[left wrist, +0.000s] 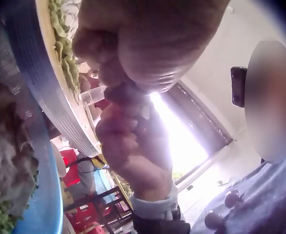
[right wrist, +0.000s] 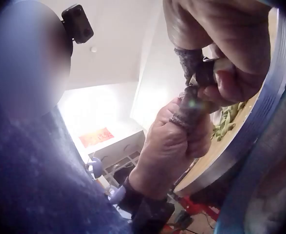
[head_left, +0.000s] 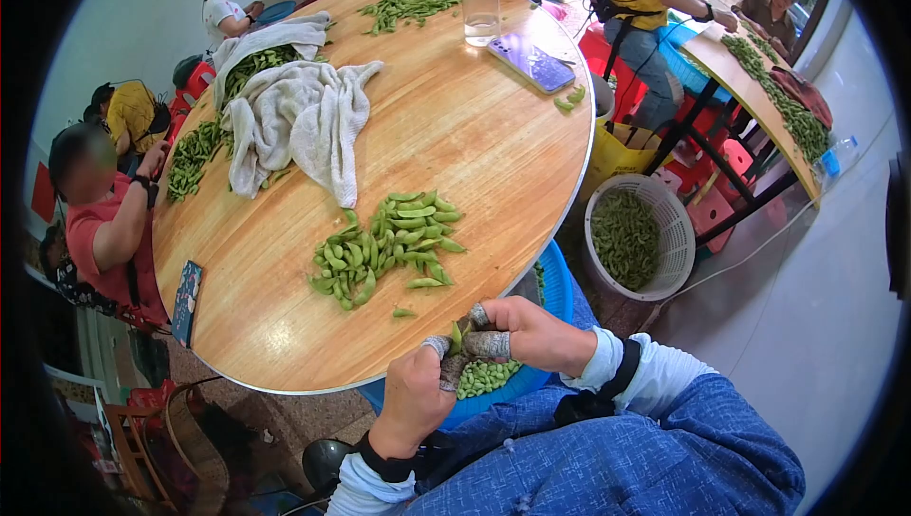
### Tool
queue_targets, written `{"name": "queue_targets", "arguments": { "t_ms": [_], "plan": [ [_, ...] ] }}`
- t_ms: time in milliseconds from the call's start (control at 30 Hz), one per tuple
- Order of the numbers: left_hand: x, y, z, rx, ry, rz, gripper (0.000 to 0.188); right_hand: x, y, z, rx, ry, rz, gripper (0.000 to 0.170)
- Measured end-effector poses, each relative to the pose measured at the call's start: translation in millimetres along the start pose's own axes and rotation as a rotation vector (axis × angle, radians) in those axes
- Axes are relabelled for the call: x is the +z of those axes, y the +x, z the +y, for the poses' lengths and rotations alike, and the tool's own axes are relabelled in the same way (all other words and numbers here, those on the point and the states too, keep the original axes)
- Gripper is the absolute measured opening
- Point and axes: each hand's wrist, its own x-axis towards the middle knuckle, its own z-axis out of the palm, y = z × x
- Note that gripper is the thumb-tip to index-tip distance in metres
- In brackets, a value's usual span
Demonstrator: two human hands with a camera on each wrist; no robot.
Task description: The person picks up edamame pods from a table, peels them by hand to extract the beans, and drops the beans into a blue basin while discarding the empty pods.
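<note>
Over a blue basin (head_left: 560,302), both hands meet at a green edamame pod (head_left: 456,337). My left hand (head_left: 416,402) pinches the pod from the left, thumb and fingers curled in. My right hand (head_left: 546,334) grips it from the other side. Grey wrapping (head_left: 489,343) covers the thumbs and some fingers. Shelled green beans (head_left: 487,378) lie in the basin just below. In the right wrist view the fingertips of the left hand (right wrist: 169,139) and right hand (right wrist: 221,39) come together and mostly hide the pod.
A loose pile of pods (head_left: 380,245) lies on the round wooden table (head_left: 474,174). Farther back are a grey towel (head_left: 304,117), a phone (head_left: 533,62) and a bottle (head_left: 479,3). A white basket of pods (head_left: 626,236) stands on the floor at right. Other people sit around.
</note>
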Motion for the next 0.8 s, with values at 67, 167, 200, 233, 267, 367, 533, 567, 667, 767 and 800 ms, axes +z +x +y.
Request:
{"name": "queue_targets", "arguments": {
  "t_ms": [67, 167, 200, 233, 267, 367, 533, 567, 667, 767, 800],
  "plan": [
    [-2.8, 0.2, -1.5, 0.014, -0.006, -0.019, 0.019, -1.3, -2.1, -2.2, 0.050, 0.004, 0.002, 0.018],
    [-4.8, 1.1, -3.0, 0.016, -0.112, -0.031, 0.018, -1.3, -4.2, -4.1, 0.071, 0.085, -0.010, 0.016],
    [-5.7, 2.0, -2.0, 0.023, -0.122, -0.034, 0.018, -0.4, -4.4, -5.6, 0.074, 0.068, 0.000, 0.015],
    [-6.2, 2.6, -1.4, 0.030, -0.134, -0.039, 0.018, 0.8, -4.5, -7.5, 0.078, 0.052, 0.011, 0.014],
    [-5.8, 2.9, -1.5, 0.043, -0.127, -0.045, 0.018, 1.4, -4.9, -8.4, 0.082, 0.035, 0.023, 0.013],
    [-4.8, 2.3, -3.8, 0.069, -0.096, -0.055, 0.017, -1.2, -3.6, -2.3, 0.029, -0.033, -0.007, 0.014],
    [-3.7, -2.6, -4.6, 0.062, -0.003, -0.057, 0.018, 3.8, -0.3, 1.5, -0.016, -0.050, 0.013, 0.013],
    [-2.7, -3.3, -3.1, 0.000, -0.134, -0.047, 0.017, 5.6, 0.4, 2.7, -0.053, -0.037, 0.016, 0.013],
    [3.1, -7.4, 0.8, -0.188, -0.517, -0.015, 0.015, 3.9, 1.1, 5.9, -0.106, -0.069, -0.004, 0.012],
    [8.3, -11.7, 0.0, -0.321, -0.785, 0.016, 0.015, 3.1, 2.0, 8.2, -0.200, -0.157, 0.008, 0.011],
    [8.6, -11.6, 0.4, -0.328, -0.813, 0.019, 0.014, 3.7, 1.5, 6.8, -0.257, -0.283, 0.027, 0.010]
  ]
}}
